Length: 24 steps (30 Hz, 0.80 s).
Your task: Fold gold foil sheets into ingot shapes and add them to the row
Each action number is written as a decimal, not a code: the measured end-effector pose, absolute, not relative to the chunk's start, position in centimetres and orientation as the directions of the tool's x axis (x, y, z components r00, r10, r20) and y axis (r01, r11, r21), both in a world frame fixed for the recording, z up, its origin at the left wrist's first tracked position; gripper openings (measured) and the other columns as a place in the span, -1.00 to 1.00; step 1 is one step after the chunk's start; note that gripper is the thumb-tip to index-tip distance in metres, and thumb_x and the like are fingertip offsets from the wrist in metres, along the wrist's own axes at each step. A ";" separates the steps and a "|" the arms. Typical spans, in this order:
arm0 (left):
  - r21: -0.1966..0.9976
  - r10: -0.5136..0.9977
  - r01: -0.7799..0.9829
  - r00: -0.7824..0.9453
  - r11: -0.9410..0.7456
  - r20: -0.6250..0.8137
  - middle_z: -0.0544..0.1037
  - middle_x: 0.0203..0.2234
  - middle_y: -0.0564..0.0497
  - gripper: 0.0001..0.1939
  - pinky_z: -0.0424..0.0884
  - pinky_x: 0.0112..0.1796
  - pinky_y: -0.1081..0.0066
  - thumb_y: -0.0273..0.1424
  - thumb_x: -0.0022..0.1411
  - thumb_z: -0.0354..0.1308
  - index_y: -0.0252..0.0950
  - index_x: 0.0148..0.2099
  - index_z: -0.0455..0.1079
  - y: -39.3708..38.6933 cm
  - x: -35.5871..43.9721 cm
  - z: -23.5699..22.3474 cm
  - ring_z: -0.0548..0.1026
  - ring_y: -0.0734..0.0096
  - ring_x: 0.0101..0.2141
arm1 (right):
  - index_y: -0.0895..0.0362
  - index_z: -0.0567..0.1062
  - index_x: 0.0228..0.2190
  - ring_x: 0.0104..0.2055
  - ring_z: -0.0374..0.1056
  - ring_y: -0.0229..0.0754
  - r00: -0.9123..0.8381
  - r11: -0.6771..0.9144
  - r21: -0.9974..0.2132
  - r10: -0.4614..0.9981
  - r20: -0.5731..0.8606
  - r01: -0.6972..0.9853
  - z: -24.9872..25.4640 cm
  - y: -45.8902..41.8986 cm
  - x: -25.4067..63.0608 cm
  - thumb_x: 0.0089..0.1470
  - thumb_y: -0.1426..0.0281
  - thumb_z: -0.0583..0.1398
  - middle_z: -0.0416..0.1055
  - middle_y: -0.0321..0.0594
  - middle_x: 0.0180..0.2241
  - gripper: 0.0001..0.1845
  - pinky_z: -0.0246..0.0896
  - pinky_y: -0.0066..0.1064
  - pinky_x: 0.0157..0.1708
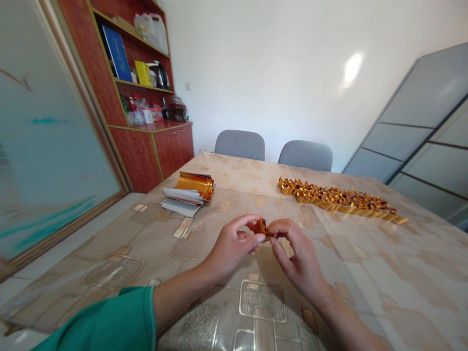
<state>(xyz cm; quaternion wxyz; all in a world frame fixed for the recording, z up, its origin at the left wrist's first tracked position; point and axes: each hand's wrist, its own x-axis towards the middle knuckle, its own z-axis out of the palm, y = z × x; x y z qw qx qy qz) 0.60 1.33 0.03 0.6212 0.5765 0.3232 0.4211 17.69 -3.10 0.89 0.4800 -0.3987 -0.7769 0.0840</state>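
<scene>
Between my two hands, above the middle of the table, is a small piece of folded gold foil paper [262, 227]. My left hand [234, 243] pinches its left side with thumb and fingers. On the right side, my right hand [292, 243] grips an edge of it between thumb and forefinger. Parts of the piece are covered by my fingertips. Beyond my left hand lies a curled stack of gold foil sheets [193, 181], with white-grey paper sheets [183, 201] in front of it. Several folded gold foil pieces [340, 197] stand packed in rows at the right.
A patterned cover lies over the table [146, 243]. Two grey chairs [239, 143] stand at its far side. At the back left is a red-brown cabinet [146, 146] with bottles and a kettle; a glass sliding door [54, 122] is at the left.
</scene>
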 end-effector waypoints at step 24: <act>0.823 0.850 -0.509 0.524 0.253 0.063 0.57 -0.26 -0.01 -0.65 0.37 -0.11 0.36 -0.41 0.03 0.42 -0.30 -0.12 0.46 1.0 1.2 -0.6 0.53 0.34 -0.20 | 0.04 0.34 -0.07 -0.23 0.40 -0.15 -0.283 0.637 -0.500 0.740 0.610 0.586 0.9 -3.4 17.4 0.20 0.52 0.10 0.45 -0.19 -0.22 -0.73 0.33 -0.34 -0.24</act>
